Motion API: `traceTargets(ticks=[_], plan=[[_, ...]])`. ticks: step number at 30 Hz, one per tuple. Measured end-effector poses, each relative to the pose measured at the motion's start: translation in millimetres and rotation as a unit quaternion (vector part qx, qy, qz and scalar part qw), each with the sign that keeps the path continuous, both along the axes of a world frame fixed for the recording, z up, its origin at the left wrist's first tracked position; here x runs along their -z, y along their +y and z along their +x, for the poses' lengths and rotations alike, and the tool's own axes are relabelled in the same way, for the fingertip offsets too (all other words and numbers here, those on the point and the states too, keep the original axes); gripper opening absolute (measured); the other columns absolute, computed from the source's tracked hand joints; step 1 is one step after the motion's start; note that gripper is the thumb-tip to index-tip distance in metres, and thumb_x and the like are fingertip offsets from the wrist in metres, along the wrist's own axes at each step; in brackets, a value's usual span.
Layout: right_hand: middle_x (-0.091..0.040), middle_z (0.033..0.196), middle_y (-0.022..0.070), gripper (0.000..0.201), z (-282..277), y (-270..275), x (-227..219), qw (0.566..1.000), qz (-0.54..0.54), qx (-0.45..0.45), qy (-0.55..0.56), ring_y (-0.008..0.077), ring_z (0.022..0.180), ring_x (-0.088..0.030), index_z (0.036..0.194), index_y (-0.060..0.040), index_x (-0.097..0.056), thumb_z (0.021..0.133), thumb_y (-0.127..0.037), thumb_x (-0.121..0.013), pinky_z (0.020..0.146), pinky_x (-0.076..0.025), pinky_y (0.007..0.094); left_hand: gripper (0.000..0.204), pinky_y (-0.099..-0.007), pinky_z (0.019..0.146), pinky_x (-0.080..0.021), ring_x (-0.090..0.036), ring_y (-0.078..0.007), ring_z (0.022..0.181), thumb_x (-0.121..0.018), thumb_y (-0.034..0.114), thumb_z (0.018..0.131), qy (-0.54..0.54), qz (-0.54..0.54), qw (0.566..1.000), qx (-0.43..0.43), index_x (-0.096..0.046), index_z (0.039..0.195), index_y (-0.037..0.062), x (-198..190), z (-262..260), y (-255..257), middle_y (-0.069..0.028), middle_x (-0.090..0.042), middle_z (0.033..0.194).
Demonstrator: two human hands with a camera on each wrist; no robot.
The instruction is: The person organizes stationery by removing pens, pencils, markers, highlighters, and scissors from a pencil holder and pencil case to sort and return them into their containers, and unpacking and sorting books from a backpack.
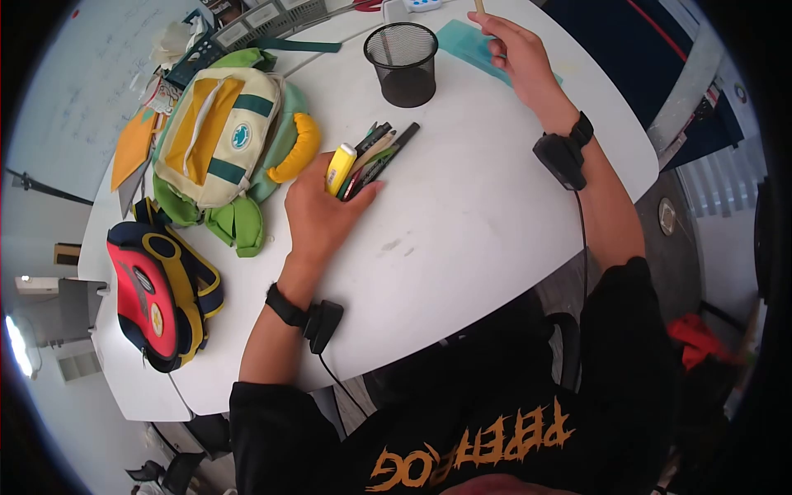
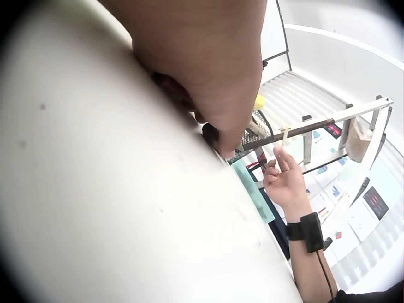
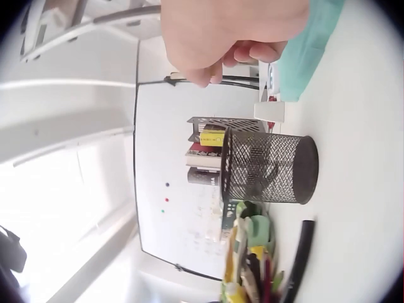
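While left hand [image 1: 318, 208] grips pens [image 1: 393, 154], right hand [image 1: 521, 59] pinching a stick [image 1: 479, 7], mesh cup [image 1: 406, 84] upright between them

Your white table [image 1: 462, 239] carries a black mesh cup [image 1: 406, 78] at the far middle, a flat teal item [image 1: 464, 43] to its right, a cream-and-green backpack [image 1: 221, 136] at far left and a red-and-navy bag [image 1: 142, 280] nearer you, also left.

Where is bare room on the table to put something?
The widest patch of the table lies between the left hand and the right forearm, from the mesh cup to the near edge. A smaller one separates the left forearm from the red bag. Crowded: the far left, with the backpack, and around the gripped pens.
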State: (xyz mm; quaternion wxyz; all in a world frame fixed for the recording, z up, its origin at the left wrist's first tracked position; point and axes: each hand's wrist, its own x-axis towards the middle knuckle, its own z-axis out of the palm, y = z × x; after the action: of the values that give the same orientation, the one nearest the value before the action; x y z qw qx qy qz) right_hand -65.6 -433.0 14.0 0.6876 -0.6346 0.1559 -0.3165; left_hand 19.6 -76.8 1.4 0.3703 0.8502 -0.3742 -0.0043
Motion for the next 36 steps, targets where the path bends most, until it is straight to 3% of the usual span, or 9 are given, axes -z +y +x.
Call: traceTargets(ticks=[6,13,16,21,25,27,30,33,36], plan=[[-0.067,0.112,-0.0027,0.035,4,-14,5,0.995,0.085,0.058,-0.016,0.0071,0.086,-0.051,0.129,-0.0091,-0.079,0.101,-0.031,-0.075,0.074,-0.044,0.0237,0.050,-0.0402,0.078,-0.057,-0.073,-0.0334,0.085,-0.095,0.030,0.077,-0.011,0.016,1.000,-0.014,-0.072,0.111,0.0017,2,1,0,-0.0150,-0.075,0.093],[-0.074,0.114,-0.0007,0.036,6,-13,3,0.992,0.070,0.089,-0.055,0.0084,0.101,-0.064,0.130,-0.0095,-0.077,0.100,-0.029,-0.077,0.083,-0.048,0.0267,0.048,-0.0407,0.078,-0.057,-0.073,-0.0338,0.085,-0.094,0.029,0.077,-0.003,0.013,1.000,-0.001,-0.072,0.110,0.0017,-1,1,-1,-0.0155,-0.075,0.092],[-0.078,0.115,0.0008,0.035,4,-4,1,0.996,0.010,0.090,-0.021,0.0093,0.111,-0.069,0.129,-0.0083,-0.076,0.100,-0.027,-0.077,0.087,-0.050,0.0276,0.048,-0.0406,0.078,-0.057,-0.072,-0.0335,0.083,-0.094,0.029,0.078,0.002,-0.001,1.000,-0.004,-0.072,0.110,0.0016,2,-1,0,-0.0153,-0.075,0.092],[-0.079,0.120,0.0006,0.034,5,7,-1,0.998,-0.054,0.004,-0.028,0.0101,0.117,-0.070,0.129,-0.0070,-0.074,0.102,-0.027,-0.074,0.092,-0.052,0.0288,0.042,-0.0397,0.074,-0.057,-0.072,-0.0324,0.079,-0.093,0.026,0.079,-0.012,-0.008,1.000,0.000,-0.071,0.105,0.0018,0,-1,-1,-0.0144,-0.073,0.088],[-0.078,0.122,0.0013,0.033,6,17,2,0.997,-0.068,-0.008,-0.027,0.0109,0.117,-0.070,0.129,-0.0069,-0.074,0.104,-0.028,-0.072,0.095,-0.053,0.0299,0.044,-0.0391,0.074,-0.057,-0.072,-0.0318,0.079,-0.094,0.027,0.079,0.015,0.016,1.000,-0.001,-0.071,0.107,0.0022,-2,-1,0,-0.0136,-0.074,0.088],[-0.074,0.133,0.0037,0.036,6,16,-2,0.998,-0.062,-0.020,0.010,0.0146,0.125,-0.068,0.135,-0.0091,-0.071,0.106,-0.031,-0.069,0.101,-0.052,0.0294,0.045,-0.0389,0.073,-0.057,-0.072,-0.0313,0.078,-0.094,0.028,0.079,-0.004,0.007,1.000,0.003,-0.072,0.108,0.0022,5,1,2,-0.0135,-0.074,0.088],[-0.078,0.121,0.0026,0.035,12,17,2,0.997,-0.044,-0.026,-0.052,0.0124,0.115,-0.071,0.128,-0.0069,-0.074,0.102,-0.031,-0.074,0.096,-0.054,0.0321,0.045,-0.0386,0.073,-0.057,-0.073,-0.0304,0.077,-0.094,0.029,0.079,-0.017,-0.008,1.000,0.005,-0.072,0.108,0.0021,1,0,-1,-0.0137,-0.074,0.087],[-0.078,0.117,0.0028,0.036,8,17,2,0.999,-0.035,-0.011,-0.007,0.0117,0.110,-0.071,0.124,-0.0062,-0.075,0.098,-0.030,-0.079,0.095,-0.055,0.0314,0.045,-0.0383,0.075,-0.058,-0.073,-0.0298,0.078,-0.094,0.028,0.079,0.011,0.008,1.000,-0.004,-0.072,0.108,0.0017,-3,-2,-1,-0.0141,-0.075,0.088],[-0.078,0.111,0.0025,0.034,7,19,0,0.997,-0.058,-0.014,-0.045,0.0104,0.107,-0.070,0.119,-0.0054,-0.077,0.094,-0.028,-0.084,0.093,-0.055,0.0291,0.045,-0.0381,0.076,-0.058,-0.073,-0.0297,0.079,-0.093,0.028,0.079,0.008,0.016,1.000,-0.003,-0.072,0.109,0.0013,0,-2,0,-0.0141,-0.075,0.088]])
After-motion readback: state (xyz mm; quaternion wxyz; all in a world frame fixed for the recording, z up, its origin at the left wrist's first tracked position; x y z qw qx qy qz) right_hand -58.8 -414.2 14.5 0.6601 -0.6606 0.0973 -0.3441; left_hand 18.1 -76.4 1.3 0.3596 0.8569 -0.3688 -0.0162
